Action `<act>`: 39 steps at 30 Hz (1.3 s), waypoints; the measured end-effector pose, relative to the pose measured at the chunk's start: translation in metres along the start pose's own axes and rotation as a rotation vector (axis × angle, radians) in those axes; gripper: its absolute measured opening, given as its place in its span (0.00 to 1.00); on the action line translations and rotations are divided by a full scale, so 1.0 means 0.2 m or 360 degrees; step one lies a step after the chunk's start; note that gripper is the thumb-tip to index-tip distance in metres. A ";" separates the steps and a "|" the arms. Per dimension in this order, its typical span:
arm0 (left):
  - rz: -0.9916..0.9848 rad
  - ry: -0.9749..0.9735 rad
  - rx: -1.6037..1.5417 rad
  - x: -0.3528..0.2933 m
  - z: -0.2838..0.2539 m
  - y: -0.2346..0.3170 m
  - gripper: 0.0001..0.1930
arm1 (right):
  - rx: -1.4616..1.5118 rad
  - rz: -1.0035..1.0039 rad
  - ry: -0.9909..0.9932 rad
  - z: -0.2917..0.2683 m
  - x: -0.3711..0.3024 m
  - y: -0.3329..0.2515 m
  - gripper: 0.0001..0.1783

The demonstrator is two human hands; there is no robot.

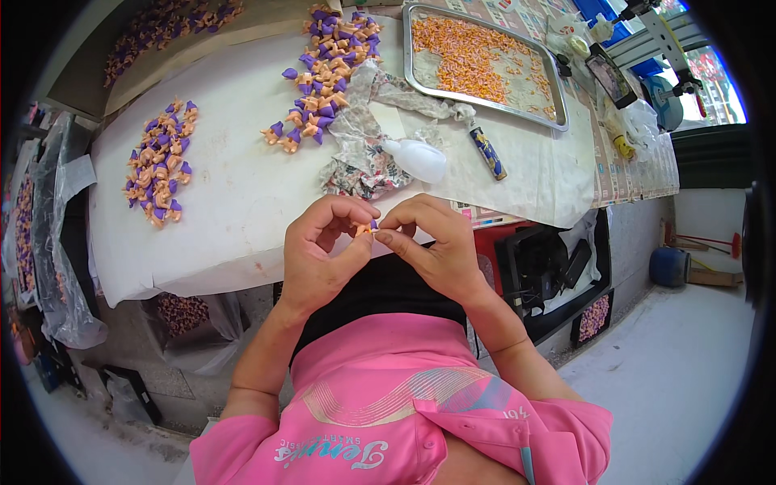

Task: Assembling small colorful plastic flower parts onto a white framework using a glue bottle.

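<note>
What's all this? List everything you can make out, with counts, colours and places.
Small piece: one, peach and purple, front centre
Sheet: one, white, across the middle
Left heap: many pieces, peach and purple, on the sheet
Middle heap: many pieces, peach and purple, back centre
Tray: one, silver, back right
Bits: many, orange, in the tray
Cloth: one, pale floral, centre
Squeeze bottle: one, white, by the cloth
Tube: one, dark blue and yellow, right of the bottle
Phone-like screen: one, black, upper right
Container: one, blue, far right
Shirt: one, pink, bottom centre
Left hand: one, bare, at the small piece
Right hand: one, bare, at the small piece
</note>
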State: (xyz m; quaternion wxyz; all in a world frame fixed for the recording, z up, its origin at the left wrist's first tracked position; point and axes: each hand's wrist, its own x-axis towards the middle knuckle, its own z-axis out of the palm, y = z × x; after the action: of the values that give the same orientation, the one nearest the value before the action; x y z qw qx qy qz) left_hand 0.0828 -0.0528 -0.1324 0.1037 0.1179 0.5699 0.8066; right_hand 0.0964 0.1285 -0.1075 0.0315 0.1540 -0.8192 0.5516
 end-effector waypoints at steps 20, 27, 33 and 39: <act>-0.0004 -0.0159 0.0086 0.02 0.04 -0.04 0.10 | 0.0036 0.0021 -0.0023 -0.04 -0.06 0.05 0.06; -0.0049 -0.0107 -0.0228 0.01 0.03 -0.06 0.08 | 0.0123 0.0024 0.0028 -0.03 -0.05 0.07 0.06; 0.0042 -0.0100 -0.0135 0.00 0.05 -0.03 0.10 | 0.0198 0.0037 0.0019 -0.05 -0.04 0.06 0.09; 0.0105 -0.0114 -0.0044 0.00 0.07 -0.01 0.10 | 0.0220 0.0073 0.0072 -0.05 -0.06 0.04 0.11</act>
State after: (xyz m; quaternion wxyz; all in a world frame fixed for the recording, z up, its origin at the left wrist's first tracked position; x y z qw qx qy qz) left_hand 0.0866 -0.0397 -0.1308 0.0989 0.1640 0.5505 0.8126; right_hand 0.1035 0.1437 -0.1139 0.0267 0.1244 -0.7816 0.6107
